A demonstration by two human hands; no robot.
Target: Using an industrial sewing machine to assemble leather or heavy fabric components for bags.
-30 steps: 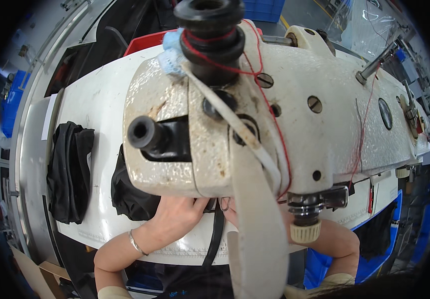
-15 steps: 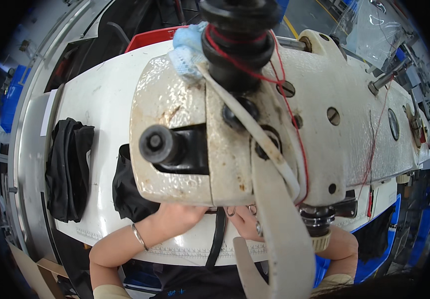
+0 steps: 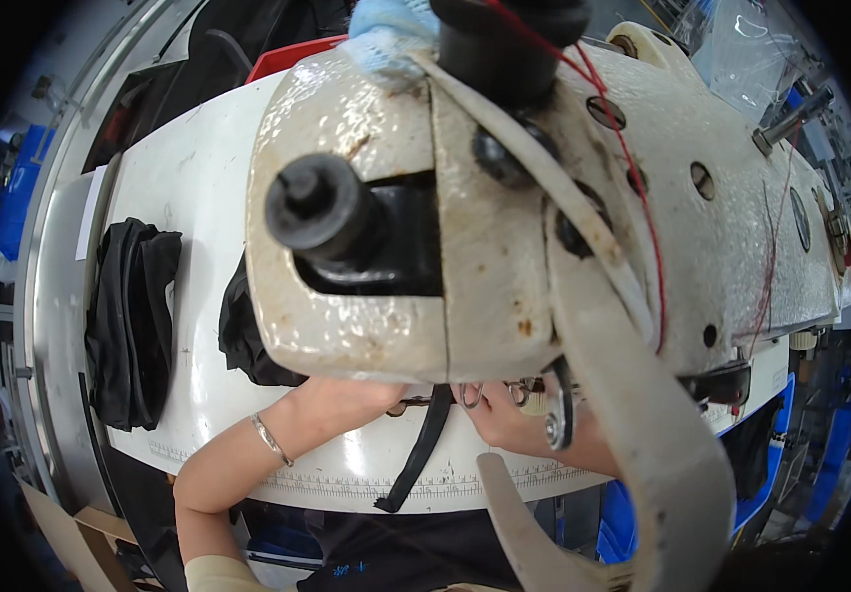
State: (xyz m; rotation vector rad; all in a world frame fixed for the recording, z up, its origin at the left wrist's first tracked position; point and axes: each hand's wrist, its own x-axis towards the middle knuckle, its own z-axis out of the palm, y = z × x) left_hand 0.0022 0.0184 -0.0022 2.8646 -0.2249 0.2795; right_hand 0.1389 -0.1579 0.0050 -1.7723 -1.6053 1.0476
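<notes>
A cream sewing machine head (image 3: 366, 326) fills the middle of the view and hides the needle area. At its lower left edge is my left hand (image 3: 351, 403), with a silver bracelet on the wrist; its fingers are out of sight beneath the machine. Just right of centre, my right hand (image 3: 509, 419) lies low by the machine's metal thread guides, its fingertips covered. Between the two hands a narrow black strap (image 3: 425, 444) runs from under the machine toward me, its near end on the white table. Black cloth (image 3: 246, 340) shows beyond my left hand, partly behind the machine.
A folded black cloth pile (image 3: 134, 326) lies on the left of the white table (image 3: 210, 217). A ruler strip (image 3: 347, 483) follows its near edge. A curved cream lever (image 3: 633, 424) hangs before my right forearm. A blue bin (image 3: 771, 464) stands at the right.
The machine head looks larger and closer as the view has shifted. The strap's near end has swung left and now shows on the table. More of my right hand is visible.
</notes>
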